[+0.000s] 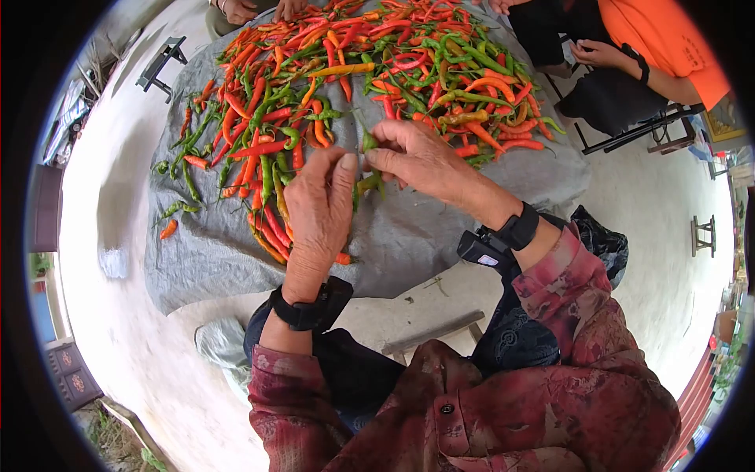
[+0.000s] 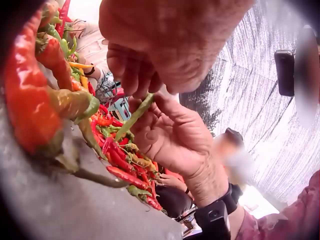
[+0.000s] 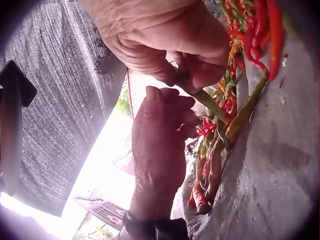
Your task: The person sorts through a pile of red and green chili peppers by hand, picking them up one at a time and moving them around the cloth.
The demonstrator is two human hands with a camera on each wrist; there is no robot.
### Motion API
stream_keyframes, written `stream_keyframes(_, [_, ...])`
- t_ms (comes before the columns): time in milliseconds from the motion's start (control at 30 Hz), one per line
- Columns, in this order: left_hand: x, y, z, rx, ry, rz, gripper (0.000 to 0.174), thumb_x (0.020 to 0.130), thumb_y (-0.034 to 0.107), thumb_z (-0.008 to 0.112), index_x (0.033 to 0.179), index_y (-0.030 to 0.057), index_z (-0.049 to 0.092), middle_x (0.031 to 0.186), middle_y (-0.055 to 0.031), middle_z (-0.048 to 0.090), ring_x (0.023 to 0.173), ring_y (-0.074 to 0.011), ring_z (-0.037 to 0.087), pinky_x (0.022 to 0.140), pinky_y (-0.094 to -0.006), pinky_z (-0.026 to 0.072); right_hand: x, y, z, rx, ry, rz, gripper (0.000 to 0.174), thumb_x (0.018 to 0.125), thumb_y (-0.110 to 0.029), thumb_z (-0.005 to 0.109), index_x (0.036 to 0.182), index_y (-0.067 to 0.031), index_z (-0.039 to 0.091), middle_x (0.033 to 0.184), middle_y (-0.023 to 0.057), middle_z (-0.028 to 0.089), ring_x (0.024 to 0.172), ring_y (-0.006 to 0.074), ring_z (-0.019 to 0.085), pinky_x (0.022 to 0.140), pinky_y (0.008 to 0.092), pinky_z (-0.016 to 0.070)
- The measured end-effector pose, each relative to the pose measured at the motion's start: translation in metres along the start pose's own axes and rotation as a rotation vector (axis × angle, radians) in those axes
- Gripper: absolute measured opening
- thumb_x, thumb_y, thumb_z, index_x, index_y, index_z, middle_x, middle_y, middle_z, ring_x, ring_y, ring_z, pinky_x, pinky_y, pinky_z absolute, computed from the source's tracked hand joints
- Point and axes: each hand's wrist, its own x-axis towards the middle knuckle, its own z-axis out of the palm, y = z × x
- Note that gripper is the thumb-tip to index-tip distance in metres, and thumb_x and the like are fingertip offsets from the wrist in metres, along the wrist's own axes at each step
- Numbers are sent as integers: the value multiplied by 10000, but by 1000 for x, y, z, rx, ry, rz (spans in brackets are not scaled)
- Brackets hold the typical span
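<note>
My right hand [image 1: 421, 161] pinches a green pepper [image 1: 370, 142] between thumb and fingers, above the heap's near side. The same green pepper [image 3: 209, 104] slants down from the right hand [image 3: 170, 37] in the right wrist view. Close beside it on the left is my left hand [image 1: 318, 208], fingers bent and thumb tip near the forefinger; whether it grips the stem is hidden. In the left wrist view the pepper's upper end [image 2: 145, 106] meets the fingertips of both hands. Red, orange and green peppers [image 1: 259, 149] lie below and beyond.
A grey cloth [image 1: 409, 236] lies under the peppers. Another person in an orange shirt [image 1: 668, 39] sits at the upper right, and another person's hands [image 1: 240, 11] are at the far edge. A small stool [image 1: 163, 64] stands at the upper left, a bench [image 1: 436, 332] nearby below.
</note>
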Motion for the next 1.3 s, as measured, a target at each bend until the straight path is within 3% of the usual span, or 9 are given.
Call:
stream_keyframes(167, [7,-18,-7,-533,-92,-306,181,898,167,622,893,-13,614,686,11,581,606,-52,504,558,-192,403,-6,10,11,-262,-117,-237,249,798,-190,638,896,36,599,696,143,604,610,214,579,591,355,436])
stream_keyframes(433, [14,-17,-17,-530,72,-296,179,917,170,595,893,-3,631,683,25,557,580,-28,455,539,-174,385,-5,-3,-13,-239,-95,-141,257,784,-207,664,869,32,624,686,130,612,621,195,580,594,336,444])
stream_keyframes(567, [13,-25,-13,-164,83,-151,165,884,172,624,913,10,632,675,-15,570,602,-83,520,546,-232,431,-1,-3,-50,-288,6,-171,253,826,-223,653,897,20,636,685,84,620,619,170,581,581,292,455])
stream_keyframes(633, [12,-24,-11,55,66,-50,172,862,180,643,912,17,630,688,-45,591,612,-126,568,554,-271,458,0,-2,-67,309,179,76,228,881,-230,621,935,-10,633,728,43,623,635,152,589,580,262,477])
stream_keyframes(700, [9,-19,-6,450,-100,32,206,811,211,670,909,37,621,766,-108,629,707,-252,635,603,-362,492,2,5,-85,552,260,1,209,894,-219,611,938,-15,619,751,45,619,652,152,593,589,258,490])
stream_keyframes(967, [4,-21,8,604,-137,122,232,801,202,655,985,63,623,836,-122,654,703,-262,647,616,-354,496,3,29,-132,1429,563,-171,236,926,-177,558,935,57,531,841,137,592,772,222,598,675,289,511])
stream_keyframes(1067, [7,-14,7,487,-83,25,179,779,135,648,928,50,597,833,-123,642,727,-306,640,615,-385,502,-1,26,-132,1526,514,-117,307,947,-220,517,966,86,521,846,144,580,746,223,578,671,299,508])
stream_keyframes(1167, [7,-13,8,301,44,132,185,765,67,654,935,46,583,810,-112,635,660,-272,635,587,-349,495,-1,26,-131,1507,377,-143,305,946,-243,522,961,61,549,822,113,586,727,193,566,662,286,498])
stream_keyframes(1300, [4,-7,8,136,82,19,243,746,25,689,953,37,563,778,-96,616,625,-210,611,570,-299,480,2,22,-119,1302,222,-197,250,921,-258,569,914,-11,604,763,45,587,698,133,553,589,241,468])
